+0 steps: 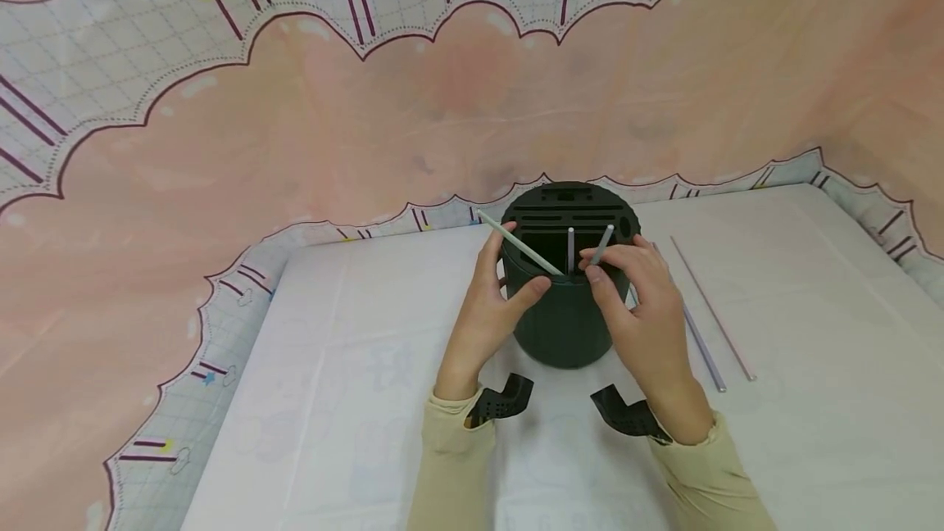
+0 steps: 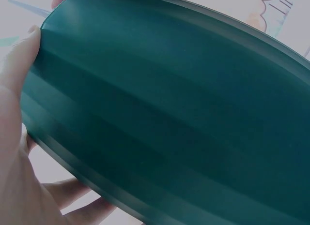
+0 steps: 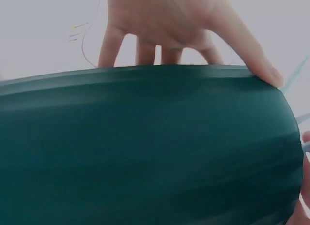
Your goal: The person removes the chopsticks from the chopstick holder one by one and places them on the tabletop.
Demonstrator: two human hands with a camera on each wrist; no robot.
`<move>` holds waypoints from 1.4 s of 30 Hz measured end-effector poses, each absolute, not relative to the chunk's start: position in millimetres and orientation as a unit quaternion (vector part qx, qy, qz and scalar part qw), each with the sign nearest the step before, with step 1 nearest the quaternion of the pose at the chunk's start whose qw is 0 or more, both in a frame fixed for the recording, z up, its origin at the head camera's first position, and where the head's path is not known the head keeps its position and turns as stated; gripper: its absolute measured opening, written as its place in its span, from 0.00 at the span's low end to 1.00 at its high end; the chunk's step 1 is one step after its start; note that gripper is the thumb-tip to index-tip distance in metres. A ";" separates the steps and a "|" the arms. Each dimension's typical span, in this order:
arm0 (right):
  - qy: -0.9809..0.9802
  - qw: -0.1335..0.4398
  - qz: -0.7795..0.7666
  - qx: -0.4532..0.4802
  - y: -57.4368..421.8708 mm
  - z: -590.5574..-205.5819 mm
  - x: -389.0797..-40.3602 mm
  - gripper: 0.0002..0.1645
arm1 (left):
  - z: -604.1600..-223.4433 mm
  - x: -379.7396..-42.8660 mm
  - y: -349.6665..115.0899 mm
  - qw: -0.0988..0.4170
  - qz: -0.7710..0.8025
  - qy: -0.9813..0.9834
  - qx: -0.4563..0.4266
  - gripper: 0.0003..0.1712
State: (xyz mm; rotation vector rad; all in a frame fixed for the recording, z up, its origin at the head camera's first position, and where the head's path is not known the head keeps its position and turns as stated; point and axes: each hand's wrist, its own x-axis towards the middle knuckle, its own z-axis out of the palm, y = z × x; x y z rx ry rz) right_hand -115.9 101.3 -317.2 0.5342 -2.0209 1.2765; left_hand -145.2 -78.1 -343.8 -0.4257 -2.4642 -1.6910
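Above tabletop [image 1: 354, 367], left fingers [image 1: 492, 251] grip container [image 1: 562, 326], right fingers [image 1: 608, 293] pinch grey stick [image 1: 604, 242]; only head view shows slots [image 1: 566, 211]

Sticks [image 1: 520, 243] in container [image 1: 560, 326], loose sticks [image 1: 704, 350] on tabletop [image 1: 354, 383] to its right, cloth [image 1: 442, 121] behind.

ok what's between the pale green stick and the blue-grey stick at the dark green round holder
A thin, upright pale purple stick stands there, in the head view.

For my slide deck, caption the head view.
Left hand grips a dark green holder while the right hand pinches a gray stick at the holder's opening.
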 end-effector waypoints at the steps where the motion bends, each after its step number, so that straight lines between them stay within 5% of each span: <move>1: -0.769 0.340 0.502 0.202 101.4 -316.8 -115.4 0.08 | -343.7 -145.2 -78.1 0.061 -0.558 -0.816 -0.139 0.43; 20: -0.662 0.382 0.634 0.117 102.8 -288.3 -95.9 0.15 | -312.1 -124.9 -75.2 0.043 -0.570 -0.808 -0.142 0.48; 31: -0.433 0.429 0.786 0.104 124.3 -290.5 -105.5 0.15 | -343.0 -141.6 -80.4 0.054 -0.554 -0.819 -0.139 0.43; 42: -0.257 0.480 0.838 0.044 161.7 -290.1 -116.8 0.22 | -329.3 -135.6 -77.3 0.038 -0.566 -0.813 -0.133 0.47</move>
